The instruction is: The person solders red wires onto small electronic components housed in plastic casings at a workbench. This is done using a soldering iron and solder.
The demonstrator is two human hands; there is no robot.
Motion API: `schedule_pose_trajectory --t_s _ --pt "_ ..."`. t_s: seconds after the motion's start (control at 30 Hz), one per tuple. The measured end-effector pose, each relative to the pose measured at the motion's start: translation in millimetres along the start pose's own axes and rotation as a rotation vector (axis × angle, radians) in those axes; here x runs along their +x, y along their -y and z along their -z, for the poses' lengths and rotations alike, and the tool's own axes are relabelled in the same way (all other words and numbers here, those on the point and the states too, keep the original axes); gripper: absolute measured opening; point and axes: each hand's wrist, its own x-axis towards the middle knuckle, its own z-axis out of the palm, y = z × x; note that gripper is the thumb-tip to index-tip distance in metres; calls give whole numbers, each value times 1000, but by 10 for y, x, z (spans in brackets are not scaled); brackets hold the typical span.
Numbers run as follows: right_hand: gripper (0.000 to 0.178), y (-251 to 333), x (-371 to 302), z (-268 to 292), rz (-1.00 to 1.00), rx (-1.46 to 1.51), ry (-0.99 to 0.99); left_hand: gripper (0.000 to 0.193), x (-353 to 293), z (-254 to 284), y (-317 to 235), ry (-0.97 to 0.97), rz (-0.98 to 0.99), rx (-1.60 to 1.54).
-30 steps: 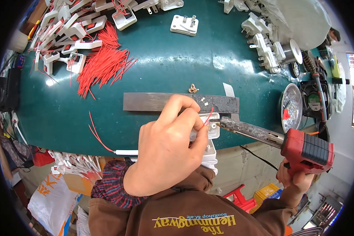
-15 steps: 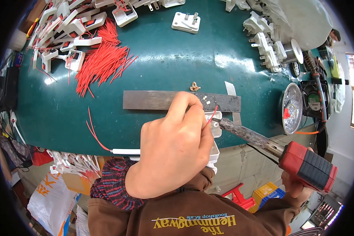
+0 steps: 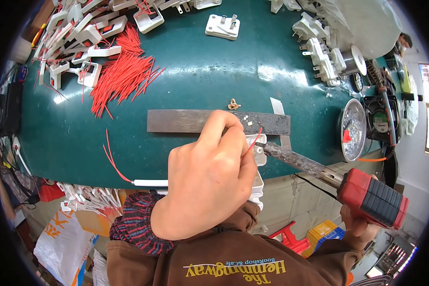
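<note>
My left hand [image 3: 209, 176] is closed in a pinch, with a thin red wire [image 3: 256, 138] sticking out past its fingertips. Beneath the fingers lies a white plastic housing [image 3: 260, 157], mostly covered by the hand. A white cable [image 3: 150, 183] with two red wire ends runs out to the left of the hand. My right hand [image 3: 360, 224] is wrapped round the red and black handle of a soldering iron [image 3: 372, 199]. The iron's dark barrel points left, its tip at the housing beside the red wire; the exact contact point is hard to make out.
A dark metal bar [image 3: 176, 121] lies behind the left hand. Red wires [image 3: 121, 78] are heaped at the far left beside white housings [image 3: 88, 51]. White plug parts [image 3: 321, 59], a solder spool [image 3: 357, 61] and a metal dish [image 3: 352, 131] stand on the right.
Hardly anything differs. Both hands, the wire and the iron hold nearly the same places, while the whole view has shifted slightly.
</note>
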Motion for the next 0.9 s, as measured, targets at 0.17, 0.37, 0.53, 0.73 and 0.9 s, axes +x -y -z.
schedule_pose_trajectory --t_s 0.17,0.37,0.53,0.73,0.9 --pt "94 -214 79 -32 254 120 47 11 -7 -5 -14 -4 2 6" --pt "87 41 30 124 -110 -2 184 11 1 15 -5 2 2 12" --pt "84 -81 55 -4 90 -14 64 10 2 0 -6 -3 -11 -7" --pt "55 -79 9 170 -90 377 237 10 -3 -5 8 -17 -4 -13" --pt "49 -309 -184 125 -235 863 139 11 -4 2 8 -18 -8 -20"
